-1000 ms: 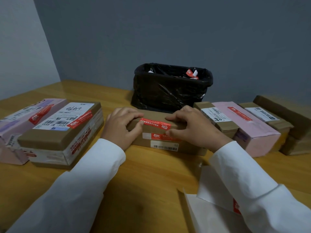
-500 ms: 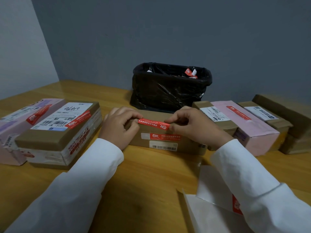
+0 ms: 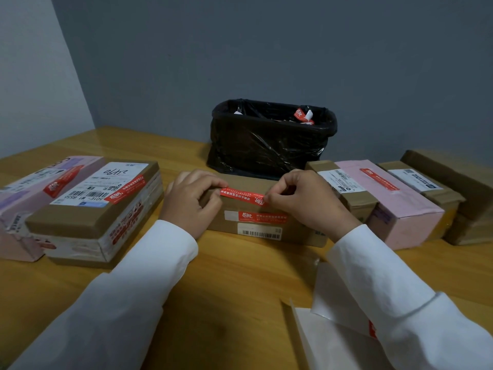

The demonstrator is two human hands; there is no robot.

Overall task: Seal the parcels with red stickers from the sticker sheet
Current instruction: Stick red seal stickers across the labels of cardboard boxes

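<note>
While both hands work the brown parcel mid-worktop | left hand fingers curled over its left end, pinning red sticker | right hand fingers pinch sticker's right end | sticker sheet near right.

Dim, even light with a soft sheen on the wooden table beyond the hands, wide-angle bending at the edges, slightly soft detail throughout
</note>
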